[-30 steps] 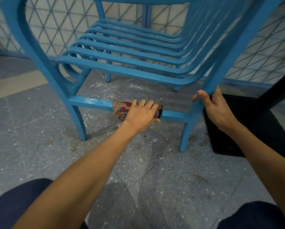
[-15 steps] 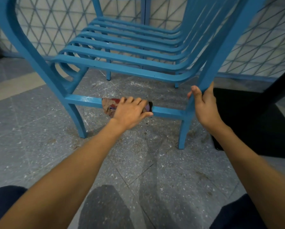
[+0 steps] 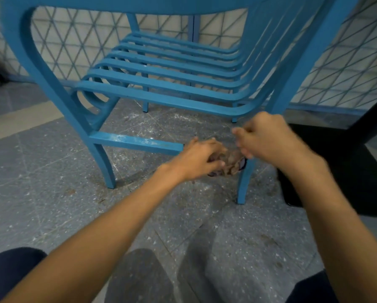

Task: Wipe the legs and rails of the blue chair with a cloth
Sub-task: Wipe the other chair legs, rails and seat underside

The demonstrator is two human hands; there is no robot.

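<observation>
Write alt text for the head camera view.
A left hand grips a brownish cloth at the end of the low rail of the blue chair, where it meets a leg. The blurred right hand is close beside the cloth, over a dusty grey floor.

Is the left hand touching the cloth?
Touching. The head view shows the left hand with its fingers curled over the cloth at the right end of the rail.

Left hand (image 3: 196, 159) grips the brown cloth (image 3: 233, 163) at the right end of the lower rail (image 3: 135, 142) of the blue chair (image 3: 161, 99), beside its near right leg (image 3: 244, 186). Right hand (image 3: 268, 138), blurred, fingers (image 3: 248, 141) curled, sits just above my cloth; contact undetermined.
</observation>
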